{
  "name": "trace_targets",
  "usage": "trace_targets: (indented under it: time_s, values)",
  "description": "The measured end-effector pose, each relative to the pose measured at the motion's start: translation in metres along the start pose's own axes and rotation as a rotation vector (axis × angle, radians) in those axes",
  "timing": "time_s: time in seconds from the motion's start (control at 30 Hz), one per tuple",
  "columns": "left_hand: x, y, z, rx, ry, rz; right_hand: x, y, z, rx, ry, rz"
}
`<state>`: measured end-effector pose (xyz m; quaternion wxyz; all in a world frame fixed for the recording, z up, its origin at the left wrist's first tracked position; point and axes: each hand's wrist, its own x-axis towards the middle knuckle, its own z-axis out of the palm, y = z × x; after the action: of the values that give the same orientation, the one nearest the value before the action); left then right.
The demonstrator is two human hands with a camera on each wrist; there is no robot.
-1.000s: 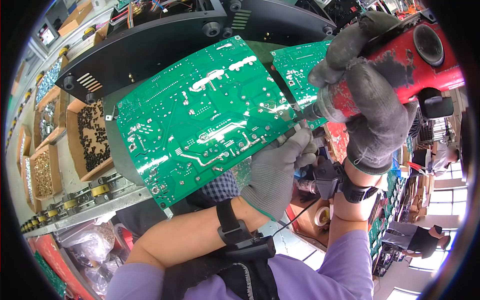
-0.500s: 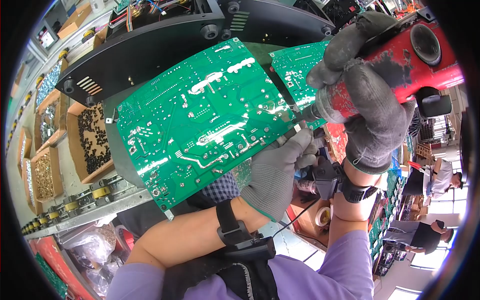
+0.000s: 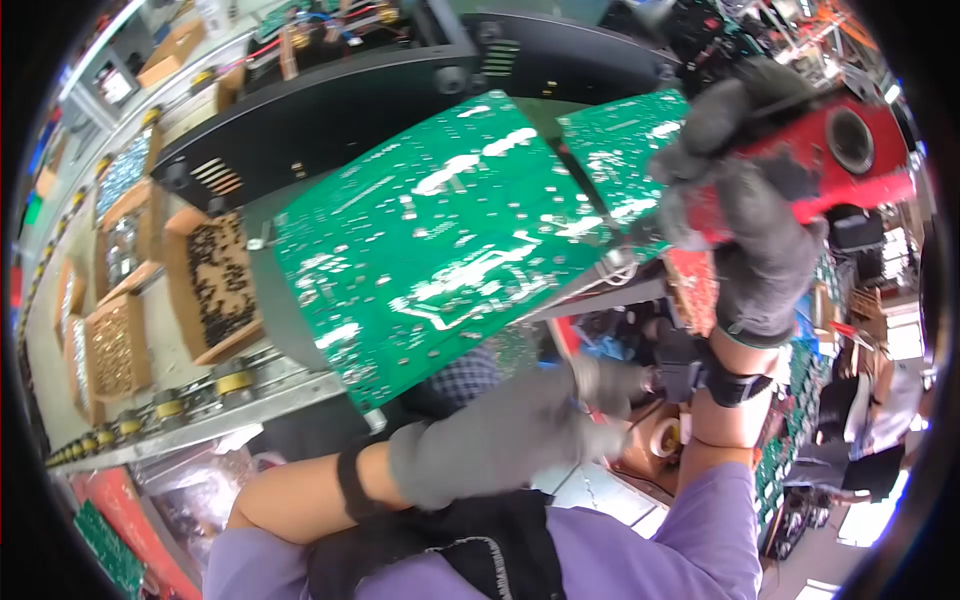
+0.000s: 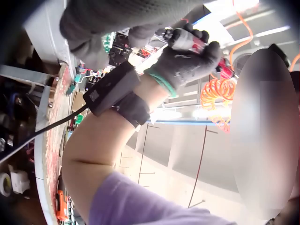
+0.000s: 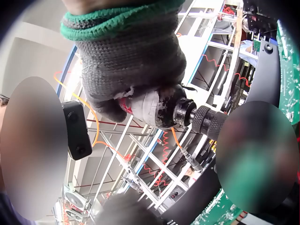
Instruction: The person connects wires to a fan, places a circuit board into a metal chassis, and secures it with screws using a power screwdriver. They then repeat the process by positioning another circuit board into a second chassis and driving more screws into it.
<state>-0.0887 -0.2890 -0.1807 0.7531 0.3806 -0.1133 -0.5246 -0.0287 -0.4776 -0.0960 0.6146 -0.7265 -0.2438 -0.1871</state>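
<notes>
My right hand (image 3: 770,220), in a dark grey glove, grips a worn red power drill (image 3: 815,185). In the right wrist view its black knurled chuck (image 5: 206,121) shows. The drill's nose points at the near corner of a large green circuit board (image 3: 420,250), beside a smaller green board (image 3: 625,150). Below the large board's near edge, my left hand (image 3: 500,430) is blurred, its gloved fingers pointing right and spread apart, with nothing visible between them. The left wrist view catches that glove (image 4: 126,21) close up at the top.
A black slotted metal panel (image 3: 330,140) stands behind the boards. At the left are cardboard bins, one of black screws (image 3: 220,280), another of brass-coloured parts (image 3: 118,345). A roller rail (image 3: 235,385) runs along the near edge. Coiled orange hoses (image 4: 218,93) hang overhead.
My left hand has left the large board's near edge and moved down and left, towards my body. My right hand keeps the drill at the board's corner. The head view has shifted slightly.
</notes>
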Motion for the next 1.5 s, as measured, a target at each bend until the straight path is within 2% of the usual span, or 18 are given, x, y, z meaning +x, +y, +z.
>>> trace_targets:
  time_s: [0.03, 0.17, 0.27, 0.3, 0.37, 0.5, 0.53, 0.57, 0.63, 0.7, 0.93, 1.1, 1.17, 1.2, 1.23, 1.3, 1.37, 1.5]
  values:
    - [-0.023, 0.005, -0.004, 0.114, -0.187, 0.032, -0.001, 0.000, -0.003, 0.011, 0.014, 0.049]
    - [-0.111, 0.042, -0.042, 0.589, -0.240, 0.291, -0.002, -0.006, -0.020, 0.153, 0.020, 0.139]
    - [-0.161, 0.056, -0.051, 0.658, 0.628, 0.116, 0.000, -0.003, -0.038, 0.232, 0.002, 0.002]
    - [-0.157, 0.055, -0.062, 0.667, 0.813, 0.249, 0.000, -0.006, -0.032, 0.218, 0.020, -0.065]
    - [-0.153, 0.048, -0.098, 0.874, 0.905, 0.215, -0.001, -0.012, -0.018, 0.188, 0.058, -0.199]
    - [-0.124, 0.039, -0.137, 1.707, 0.917, 0.226, -0.013, -0.026, 0.017, 0.304, 0.110, -0.135]
    - [-0.123, 0.034, -0.149, 1.707, 0.923, 0.227, -0.016, -0.027, 0.028, 0.295, 0.130, -0.164]
    - [-0.118, 0.049, -0.133, 1.598, 0.928, 0.030, -0.018, -0.028, 0.037, 0.273, 0.142, -0.203]
    - [-0.119, 0.039, -0.150, 1.695, 0.858, 0.357, -0.016, -0.027, 0.051, 0.213, 0.160, -0.285]
    - [-0.119, 0.037, -0.145, 1.658, 0.830, 0.381, -0.002, -0.010, 0.077, 0.179, 0.268, -0.449]
    - [-0.129, 0.038, -0.163, 1.563, 0.972, 0.197, -0.018, -0.027, 0.076, 0.133, 0.326, -0.241]
    - [-0.159, 0.046, -0.201, 1.258, 0.987, 0.188, -0.023, -0.026, 0.070, 0.194, 0.336, -0.235]
    - [-0.166, 0.041, -0.227, 1.206, 1.131, 0.284, -0.029, -0.028, 0.072, 0.252, 0.363, -0.243]
    - [-0.165, 0.062, -0.202, 1.218, 0.972, 0.052, -0.030, -0.031, 0.076, 0.360, 0.432, -0.177]
    - [-0.159, 0.065, -0.193, 1.221, 0.988, 0.050, -0.029, -0.030, 0.076, 0.396, 0.426, -0.171]
    - [-0.164, 0.061, -0.181, 1.060, 0.976, 0.302, -0.036, -0.033, 0.072, 0.446, 0.377, -0.177]
    - [-0.161, 0.068, -0.141, 1.210, 1.080, 0.284, -0.036, -0.029, 0.072, 0.531, 0.300, -0.173]
    - [-0.141, 0.065, -0.084, 0.944, 1.009, 0.578, -0.037, -0.023, 0.098, 0.725, 0.229, -0.152]
